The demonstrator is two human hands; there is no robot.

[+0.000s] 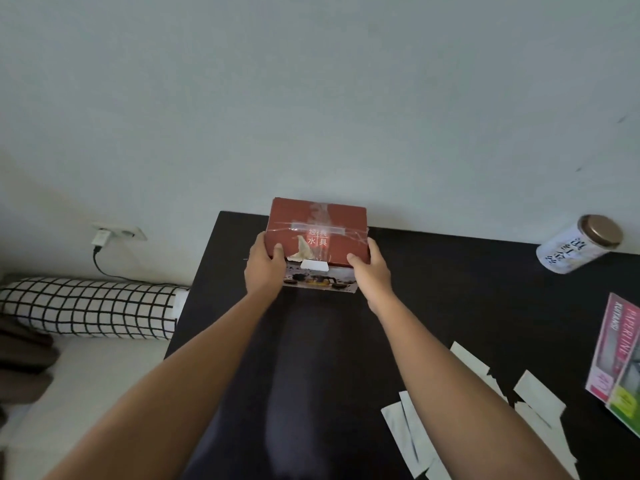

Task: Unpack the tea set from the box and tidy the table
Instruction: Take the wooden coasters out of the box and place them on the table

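Both hands, left (265, 268) and right (372, 271), clasp the taped red cardboard box (317, 237) at the black bench's (450, 289) far edge; careless tilting could crack the tea set inside.

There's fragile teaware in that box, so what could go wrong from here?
1. The box is held only by the left hand and right hand at its sides; a slip could drop it on the table.
2. It is taped shut; tearing the tape could jolt the contents.
3. Paper strips clutter the near table, leaving less unpacking room.
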